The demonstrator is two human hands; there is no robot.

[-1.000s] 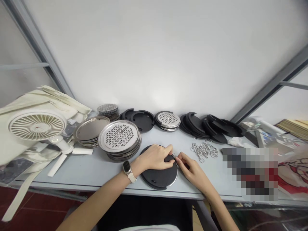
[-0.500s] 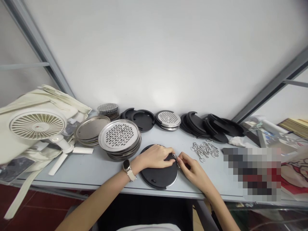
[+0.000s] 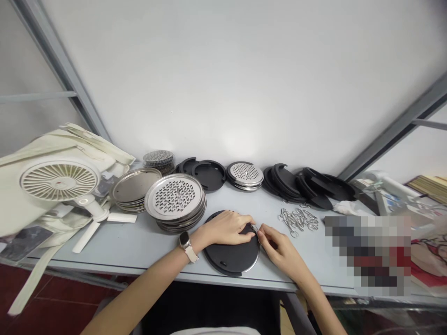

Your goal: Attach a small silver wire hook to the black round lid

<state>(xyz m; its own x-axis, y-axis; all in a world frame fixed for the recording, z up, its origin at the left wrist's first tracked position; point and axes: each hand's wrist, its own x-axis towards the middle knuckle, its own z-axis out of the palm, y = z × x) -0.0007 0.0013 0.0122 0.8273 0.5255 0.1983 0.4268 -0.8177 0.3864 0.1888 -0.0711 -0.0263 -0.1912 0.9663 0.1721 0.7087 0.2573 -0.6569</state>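
A black round holder (image 3: 230, 258) lies flat at the table's front, a thin metal edge showing along its lower right. My left hand (image 3: 226, 228) lies over its upper part and presses on it, thumb and index finger curled at the right rim. At that same rim my right hand (image 3: 275, 244) pinches a small metal clip (image 3: 255, 227) between thumb and fingers. Most of the clip is hidden by the fingertips, so I cannot tell whether it is hooked into the holder. Beyond my right hand lies a heap of wire clips (image 3: 298, 221).
Stacks of metal grater discs (image 3: 174, 197) and plain metal discs (image 3: 134, 186) stand to the left, near a white fan (image 3: 59, 181). Along the wall are more black holders (image 3: 208, 176), a perforated disc stack (image 3: 246, 174) and a black pile (image 3: 314, 186). A blurred-out patch covers the right.
The view has shifted slightly. Both hands stay at the holder's right rim, with only a slight change in the right fingers around the clip.
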